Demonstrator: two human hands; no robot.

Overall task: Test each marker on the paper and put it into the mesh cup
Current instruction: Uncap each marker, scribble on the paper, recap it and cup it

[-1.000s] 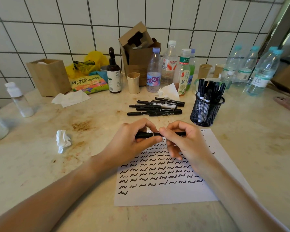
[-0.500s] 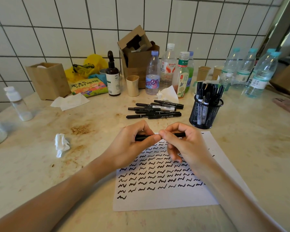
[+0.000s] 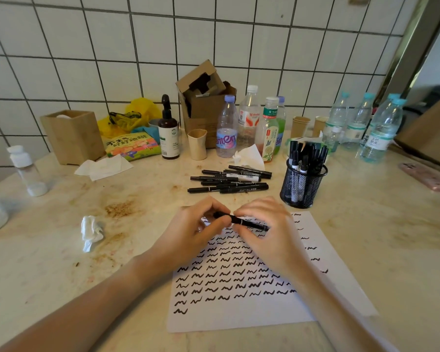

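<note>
A black marker (image 3: 241,221) lies level between both hands above the top of the white paper (image 3: 241,316), which carries several rows of black squiggles. My left hand (image 3: 191,232) pinches the marker's left end. My right hand (image 3: 269,235) curls round its right part. The black mesh cup (image 3: 302,185) stands just beyond the paper's top right corner with several markers upright in it. A pile of several black markers (image 3: 229,180) lies on the table behind my hands.
A crumpled tissue (image 3: 90,232) lies left of the paper. Bottles (image 3: 226,128), a cardboard box (image 3: 206,102), paper cups and a wooden box (image 3: 73,135) line the tiled wall. More water bottles (image 3: 381,128) stand at the right, a pink phone (image 3: 427,176) beside them.
The marker has tilted a little, its right end dipping toward the paper, and my right hand has rolled over it. Both hands keep their hold in the same spot.
</note>
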